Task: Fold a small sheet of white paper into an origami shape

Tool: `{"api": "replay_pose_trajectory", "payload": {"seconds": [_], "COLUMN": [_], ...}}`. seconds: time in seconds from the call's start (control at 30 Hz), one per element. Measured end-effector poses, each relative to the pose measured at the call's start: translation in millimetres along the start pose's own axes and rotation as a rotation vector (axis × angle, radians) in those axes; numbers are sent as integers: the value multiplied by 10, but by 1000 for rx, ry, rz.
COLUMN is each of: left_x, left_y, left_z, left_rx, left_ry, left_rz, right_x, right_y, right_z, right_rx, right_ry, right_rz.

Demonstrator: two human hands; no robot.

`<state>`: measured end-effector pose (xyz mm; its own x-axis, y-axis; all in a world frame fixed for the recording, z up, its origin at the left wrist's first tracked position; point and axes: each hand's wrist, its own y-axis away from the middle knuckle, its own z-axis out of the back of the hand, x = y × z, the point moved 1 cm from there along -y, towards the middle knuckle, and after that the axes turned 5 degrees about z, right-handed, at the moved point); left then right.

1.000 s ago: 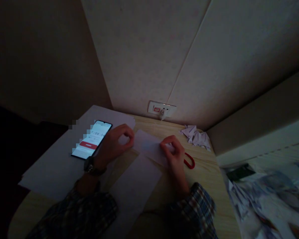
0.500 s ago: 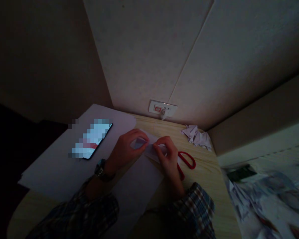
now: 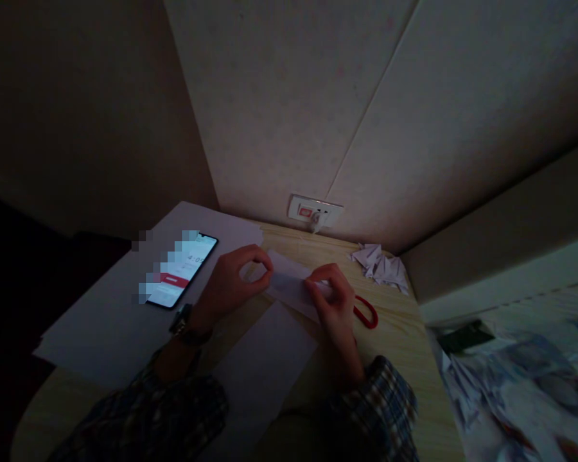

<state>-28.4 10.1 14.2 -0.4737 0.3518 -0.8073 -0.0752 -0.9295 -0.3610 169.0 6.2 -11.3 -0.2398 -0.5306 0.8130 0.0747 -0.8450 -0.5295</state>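
Observation:
My left hand (image 3: 238,279) pinches thumb and forefinger together at the left end of a small piece of white paper (image 3: 289,280). At the other end, my right hand (image 3: 331,295) has its fingertips closed on the paper. A darker bluish band runs across the paper between the hands; I cannot make out whether it is a fold or a shadow. Red-handled scissors (image 3: 370,319) lie just right of my right hand, mostly hidden by it. Below the hands a larger white sheet (image 3: 270,359) lies on the wooden table (image 3: 409,346).
On the left, a stack of white paper (image 3: 101,321) bears a lit phone (image 3: 178,276). Several folded paper pieces (image 3: 380,265) sit at the back right corner. A wall socket (image 3: 315,212) with a plug is behind. More folded paper (image 3: 467,385) lies beyond the table's right edge.
My hands have moved apart, the left one leftward and the right one slightly to the right. More of the paper shows between them, and less of the scissors.

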Motion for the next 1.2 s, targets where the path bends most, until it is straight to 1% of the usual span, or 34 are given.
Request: {"api": "replay_pose_trajectory", "payload": {"seconds": [0.1, 0.17, 0.2, 0.27, 0.3, 0.33, 0.4, 0.5, 0.57, 0.73, 0.87, 0.97, 1.13, 1.2], "left_x": [28, 23, 16, 5, 5, 9, 24, 42, 41, 37, 59, 63, 42, 33], "left_y": [-16, -17, -15, -9, -6, -5, -6, -17, -23, -20, -12, -15, -24, -26], "left_z": [79, 71, 49, -20, -56, -84, -113, -95, -73, -74, -82, -72, -49, -44], "left_rx": [-68, -58, -20, 102, 155, 184, 172, 108, 81, 56, 22, 26, 39, 36], "left_ry": [51, 155, 223, 297, 284, 251, 194, 152, 157, 197, 213, 229, 208, 209], "left_rz": [69, 112, 127, 172, 194, 216, 235, 245, 247, 257, 276, 272, 249, 245], "right_x": [5, 1, -1, -7, -10, -13, -18, -26, -33, -58, -70, -76, -92, -101], "right_y": [-9, -4, 1, 12, 17, 20, 24, 34, 51, 83, 56, 36, 32, 32], "right_z": [41, 30, 14, -25, -44, -58, -75, -73, -66, -58, -61, -58, -60, -68], "right_rx": [-49, -60, -54, -39, -29, -20, 2, 39, 39, -37, 16, 53, 59, 82], "right_ry": [-24, -32, -33, -35, -34, -32, -30, -59, -77, -54, -69, -87, -132, -136], "right_rz": [-19, -24, -26, -27, -29, -30, -40, -80, -106, -160, -193, -209, -227, -235]}}
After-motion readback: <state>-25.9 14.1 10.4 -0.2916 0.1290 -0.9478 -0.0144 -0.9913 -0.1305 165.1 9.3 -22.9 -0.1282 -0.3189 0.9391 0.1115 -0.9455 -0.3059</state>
